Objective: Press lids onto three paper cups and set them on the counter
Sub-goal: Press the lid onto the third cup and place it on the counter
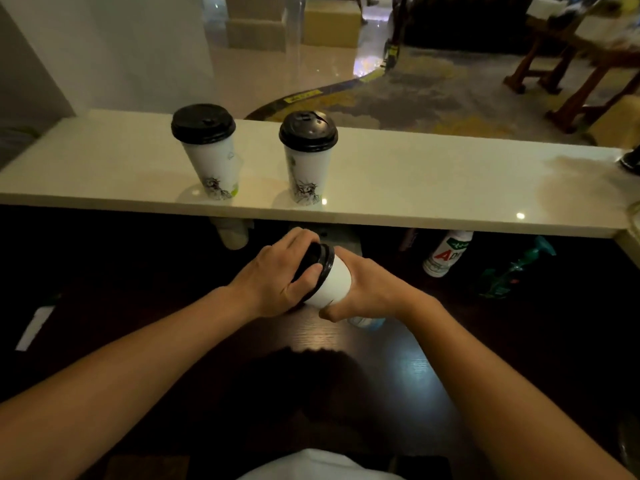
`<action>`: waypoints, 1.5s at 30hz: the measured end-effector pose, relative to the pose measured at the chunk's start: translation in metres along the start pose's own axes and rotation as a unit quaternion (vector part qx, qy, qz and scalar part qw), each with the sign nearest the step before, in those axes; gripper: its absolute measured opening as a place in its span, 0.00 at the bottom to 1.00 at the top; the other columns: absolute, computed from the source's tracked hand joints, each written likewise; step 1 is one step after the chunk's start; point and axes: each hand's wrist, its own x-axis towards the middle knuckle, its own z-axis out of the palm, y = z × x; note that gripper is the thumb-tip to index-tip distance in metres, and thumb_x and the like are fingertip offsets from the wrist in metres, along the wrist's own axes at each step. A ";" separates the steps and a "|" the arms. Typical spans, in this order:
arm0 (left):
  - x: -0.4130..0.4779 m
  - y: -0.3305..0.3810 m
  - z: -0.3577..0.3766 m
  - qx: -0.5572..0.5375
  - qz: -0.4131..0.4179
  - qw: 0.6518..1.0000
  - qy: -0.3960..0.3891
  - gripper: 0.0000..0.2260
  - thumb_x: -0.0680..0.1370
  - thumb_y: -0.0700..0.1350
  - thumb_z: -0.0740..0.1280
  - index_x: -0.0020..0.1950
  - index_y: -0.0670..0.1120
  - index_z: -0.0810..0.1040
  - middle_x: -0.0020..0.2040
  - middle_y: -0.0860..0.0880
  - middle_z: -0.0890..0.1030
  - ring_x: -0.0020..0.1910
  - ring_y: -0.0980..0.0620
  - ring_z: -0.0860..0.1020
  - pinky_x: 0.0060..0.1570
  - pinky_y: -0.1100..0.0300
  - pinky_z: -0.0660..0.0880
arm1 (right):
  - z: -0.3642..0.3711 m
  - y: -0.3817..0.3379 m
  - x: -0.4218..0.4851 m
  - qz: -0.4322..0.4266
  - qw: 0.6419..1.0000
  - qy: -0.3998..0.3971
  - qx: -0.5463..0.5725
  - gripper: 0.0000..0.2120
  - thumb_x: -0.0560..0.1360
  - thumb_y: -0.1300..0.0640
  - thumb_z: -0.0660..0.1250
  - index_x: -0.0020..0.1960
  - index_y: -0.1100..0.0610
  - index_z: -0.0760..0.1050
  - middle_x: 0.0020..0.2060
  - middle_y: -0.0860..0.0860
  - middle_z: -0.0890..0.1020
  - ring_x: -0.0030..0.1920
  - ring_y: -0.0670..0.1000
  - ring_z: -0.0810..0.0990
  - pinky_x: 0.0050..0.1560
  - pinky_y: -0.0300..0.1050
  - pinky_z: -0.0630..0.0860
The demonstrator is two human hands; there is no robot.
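Counter, glossy white; patterned carpet beyond

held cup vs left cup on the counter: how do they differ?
Place: the held cup is down by the dark table; the left counter cup stands on the counter.
Pose: the held cup is tilted; the left counter cup is upright.
Contact: left hand and right hand grip the held cup; nothing touches the left counter cup.
Both are white with black lids.

Both bare forearms stretched forward and converged, the left hand curled over the lid, the right hand wrapped round the tilted cup.
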 end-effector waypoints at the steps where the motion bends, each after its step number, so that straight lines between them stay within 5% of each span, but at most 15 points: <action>1: -0.001 -0.002 0.001 -0.014 -0.020 1.000 0.012 0.18 0.77 0.59 0.54 0.58 0.47 0.69 0.52 0.50 0.72 0.46 0.49 0.75 0.45 0.50 0.75 | 0.000 -0.004 0.002 -0.001 1.000 0.009 -0.016 0.32 0.60 0.53 0.82 0.57 0.42 0.69 0.51 0.45 0.81 0.51 0.48 0.82 0.51 0.49 0.84; 13: 0.007 0.007 0.008 -0.087 -0.291 0.952 0.039 0.19 0.80 0.60 0.54 0.52 0.45 0.71 0.52 0.46 0.76 0.49 0.48 0.75 0.45 0.56 0.67 | 0.009 -0.022 0.012 -0.012 0.974 0.076 -0.215 0.37 0.60 0.42 0.78 0.63 0.48 0.66 0.55 0.48 0.80 0.53 0.53 0.80 0.50 0.56 0.81; 15: 0.016 0.008 0.008 -0.076 -0.396 0.915 -0.016 0.22 0.80 0.61 0.52 0.53 0.43 0.72 0.49 0.43 0.77 0.44 0.45 0.77 0.38 0.57 0.69 | 0.014 -0.021 0.014 -0.012 0.962 0.097 -0.256 0.37 0.62 0.42 0.78 0.65 0.50 0.66 0.56 0.49 0.79 0.53 0.55 0.81 0.49 0.55 0.81; 18: 0.026 0.009 0.003 -0.205 -0.517 0.826 -0.093 0.24 0.78 0.62 0.50 0.51 0.43 0.72 0.36 0.43 0.73 0.24 0.49 0.71 0.23 0.65 0.64 | 0.025 -0.017 0.017 -0.016 0.940 0.114 -0.321 0.36 0.64 0.44 0.76 0.66 0.52 0.66 0.56 0.52 0.79 0.52 0.58 0.82 0.44 0.51 0.78; 22: 0.026 0.008 0.000 -0.305 -0.564 0.758 -0.120 0.21 0.81 0.59 0.49 0.46 0.44 0.71 0.33 0.44 0.73 0.21 0.50 0.70 0.20 0.66 0.65 | 0.036 -0.012 0.020 -0.038 0.909 0.127 -0.395 0.34 0.65 0.45 0.75 0.65 0.54 0.67 0.53 0.54 0.79 0.51 0.60 0.82 0.44 0.49 0.72; 24: 0.023 0.010 0.003 -0.265 -0.551 0.783 -0.116 0.22 0.82 0.57 0.47 0.51 0.41 0.72 0.37 0.41 0.76 0.25 0.45 0.76 0.25 0.60 0.72 | 0.038 -0.011 0.020 -0.035 0.910 0.125 -0.395 0.35 0.65 0.44 0.75 0.66 0.53 0.66 0.54 0.53 0.79 0.52 0.59 0.82 0.45 0.49 0.73; 27: 0.011 0.002 0.014 -0.058 -0.380 0.921 -0.064 0.13 0.83 0.48 0.51 0.59 0.42 0.69 0.55 0.40 0.75 0.51 0.39 0.77 0.47 0.51 0.74 | 0.034 -0.010 0.020 0.010 0.956 0.103 -0.275 0.37 0.62 0.43 0.77 0.65 0.50 0.66 0.55 0.50 0.79 0.51 0.56 0.81 0.44 0.48 0.75; 29: 0.000 0.000 0.012 -0.040 -0.256 0.966 -0.011 0.12 0.81 0.53 0.51 0.55 0.48 0.69 0.53 0.48 0.73 0.50 0.45 0.75 0.48 0.53 0.70 | 0.031 -0.008 0.018 0.023 0.984 0.090 -0.151 0.37 0.59 0.45 0.79 0.64 0.48 0.67 0.54 0.48 0.80 0.51 0.54 0.81 0.47 0.53 0.80; 34: -0.010 -0.007 0.006 -0.011 -0.113 0.993 0.015 0.17 0.76 0.61 0.51 0.53 0.50 0.68 0.49 0.53 0.71 0.43 0.50 0.74 0.44 0.53 0.72 | 0.034 -0.003 0.011 0.011 0.997 0.078 -0.021 0.36 0.57 0.49 0.80 0.61 0.45 0.68 0.51 0.46 0.80 0.49 0.50 0.82 0.48 0.53 0.84; 38: -0.006 0.001 0.006 -0.024 -0.155 0.988 0.008 0.17 0.76 0.62 0.51 0.48 0.49 0.67 0.46 0.50 0.73 0.44 0.49 0.74 0.44 0.52 0.72 | 0.039 -0.002 0.007 0.017 0.994 0.098 -0.048 0.36 0.57 0.48 0.79 0.61 0.45 0.67 0.51 0.45 0.80 0.49 0.51 0.82 0.46 0.55 0.83; 41: 0.009 0.012 0.013 -0.037 -0.342 0.939 -0.022 0.20 0.78 0.61 0.50 0.49 0.46 0.70 0.46 0.45 0.76 0.42 0.45 0.75 0.40 0.54 0.71 | 0.040 -0.005 0.006 0.016 0.974 0.135 -0.183 0.34 0.61 0.46 0.77 0.63 0.49 0.68 0.53 0.46 0.79 0.49 0.53 0.81 0.43 0.49 0.77; 45: 0.026 0.016 0.015 -0.222 -0.567 0.781 -0.140 0.22 0.78 0.62 0.49 0.47 0.44 0.70 0.33 0.45 0.71 0.20 0.51 0.67 0.21 0.67 0.61 | 0.046 -0.001 0.008 -0.013 0.926 0.159 -0.341 0.36 0.63 0.44 0.77 0.66 0.53 0.68 0.54 0.52 0.80 0.50 0.57 0.82 0.43 0.50 0.77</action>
